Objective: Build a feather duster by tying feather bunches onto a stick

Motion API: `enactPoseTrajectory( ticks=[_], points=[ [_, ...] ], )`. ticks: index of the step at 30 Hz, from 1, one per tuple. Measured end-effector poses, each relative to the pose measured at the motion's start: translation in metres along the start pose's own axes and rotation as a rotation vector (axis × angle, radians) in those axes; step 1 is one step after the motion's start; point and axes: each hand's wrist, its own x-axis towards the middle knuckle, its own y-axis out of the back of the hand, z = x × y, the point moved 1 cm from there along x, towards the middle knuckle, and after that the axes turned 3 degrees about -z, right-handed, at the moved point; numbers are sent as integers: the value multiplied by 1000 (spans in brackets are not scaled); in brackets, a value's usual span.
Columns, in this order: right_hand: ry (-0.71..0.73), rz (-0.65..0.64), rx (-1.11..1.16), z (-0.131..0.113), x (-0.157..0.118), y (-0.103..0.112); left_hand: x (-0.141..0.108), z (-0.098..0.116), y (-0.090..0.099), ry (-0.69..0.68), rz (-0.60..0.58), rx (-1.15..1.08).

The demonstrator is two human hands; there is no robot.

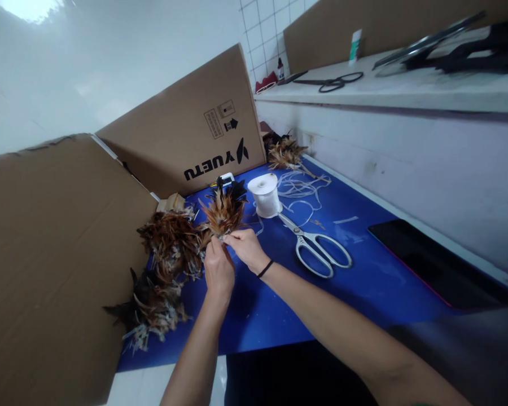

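Both my hands meet at the base of a bunch of brown and black feathers, which points away from me over the blue table. My left hand is closed, pinching the lower end of the bunch. Beside it, my right hand, with a dark band at the wrist, pinches at the same spot; the fingertips hide what exactly lies between them. Piles of loose feathers lie to the left. Behind my right hand stands a spool of white ribbon, and silver scissors rest against it.
Cardboard panels stand along the left and back. A dark tablet lies at the right. More feathers and tangled ribbon are at the back. The shelf carries black scissors and a glue stick.
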Motion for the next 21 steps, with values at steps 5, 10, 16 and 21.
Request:
enactPoseTrajectory(
  ticks=[5, 10, 16, 21],
  points=[
    [49, -39, -125, -6, -3, 2, -3, -2, -6, -22, 24, 152],
    [46, -46, -167, -6, -4, 2, -4, -1, -8, -57, 44, 239],
    [51, -46, -114, -3, -1, 0, -6, 4, -5, -63, 84, 128],
    [43, -56, -55, 0, -1, 0, -2, 9, 6, -19, 77, -63]
  ],
)
